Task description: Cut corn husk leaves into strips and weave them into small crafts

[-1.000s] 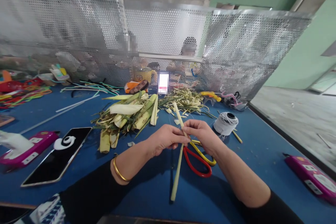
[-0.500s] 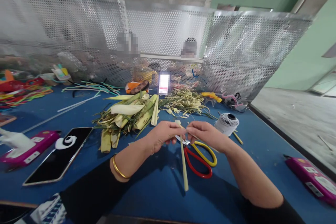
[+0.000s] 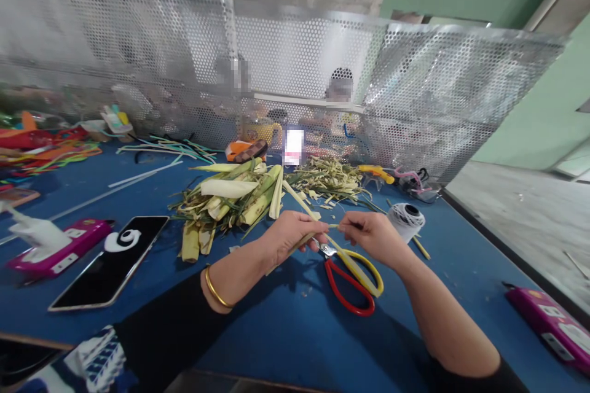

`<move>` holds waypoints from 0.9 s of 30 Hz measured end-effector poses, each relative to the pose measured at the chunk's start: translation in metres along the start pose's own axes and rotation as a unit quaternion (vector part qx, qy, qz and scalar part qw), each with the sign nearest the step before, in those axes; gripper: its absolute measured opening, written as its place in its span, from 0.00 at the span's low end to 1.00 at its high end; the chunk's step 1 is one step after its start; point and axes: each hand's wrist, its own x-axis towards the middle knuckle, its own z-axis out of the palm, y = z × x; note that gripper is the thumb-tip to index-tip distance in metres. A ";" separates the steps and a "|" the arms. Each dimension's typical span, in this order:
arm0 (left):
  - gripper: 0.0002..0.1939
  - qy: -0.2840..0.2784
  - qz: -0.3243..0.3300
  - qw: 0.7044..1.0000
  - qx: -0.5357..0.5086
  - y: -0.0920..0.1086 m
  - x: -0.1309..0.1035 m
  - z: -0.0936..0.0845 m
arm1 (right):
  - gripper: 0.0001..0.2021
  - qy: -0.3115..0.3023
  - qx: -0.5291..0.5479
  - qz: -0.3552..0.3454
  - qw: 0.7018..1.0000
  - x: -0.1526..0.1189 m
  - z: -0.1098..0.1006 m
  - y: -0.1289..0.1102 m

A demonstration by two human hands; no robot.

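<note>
My left hand pinches pale green husk strips that cross at its fingertips, one slanting from upper left to lower right. My right hand is closed, thumb and finger pinching the end of a thin strip that reaches over from the left hand. Scissors with one red and one yellow handle lie on the table just below both hands. A spool of white thread stands to the right of my right hand. The husk pile lies beyond my left hand.
On the blue table are a black phone and magenta devices at left and right. Shredded husk and a lit phone are near the perforated metal screen; people are behind it.
The strip that pointed down toward me now slants to the lower right over the scissors. My hands have moved slightly apart, with a thin strip stretched between them. The view has shifted a little.
</note>
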 end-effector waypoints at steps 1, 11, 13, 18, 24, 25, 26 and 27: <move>0.11 -0.001 -0.002 1.000 -0.003 0.000 0.000 0.000 | 0.11 0.012 -0.013 -0.012 1.000 0.000 0.000 0.001; 0.12 -0.013 -0.036 0.992 -0.123 0.001 0.000 -0.004 | 0.10 0.168 -0.119 -0.284 0.937 -0.007 0.007 -0.026; 0.09 -0.021 -0.023 0.988 -0.153 -0.001 0.002 -0.005 | 0.11 0.124 -0.190 -0.333 0.915 -0.009 0.017 -0.033; 0.10 -0.041 0.001 0.986 -0.159 -0.004 0.005 -0.006 | 0.14 0.126 -0.310 -0.372 0.866 -0.007 0.039 -0.034; 0.11 -0.009 0.001 0.983 -0.183 -0.006 0.002 -0.001 | 0.17 0.145 -0.275 -0.407 0.859 -0.009 0.039 -0.036; 0.10 -0.004 0.004 0.983 -0.186 -0.006 0.002 0.000 | 0.18 0.145 -0.268 -0.411 0.859 -0.009 0.038 -0.037; 0.10 0.000 0.007 0.982 -0.188 -0.006 0.001 0.001 | 0.18 0.146 -0.262 -0.416 0.859 -0.010 0.038 -0.038; 0.10 0.005 0.010 0.982 -0.189 -0.006 0.001 0.002 | 0.19 0.146 -0.256 -0.420 0.859 -0.010 0.037 -0.039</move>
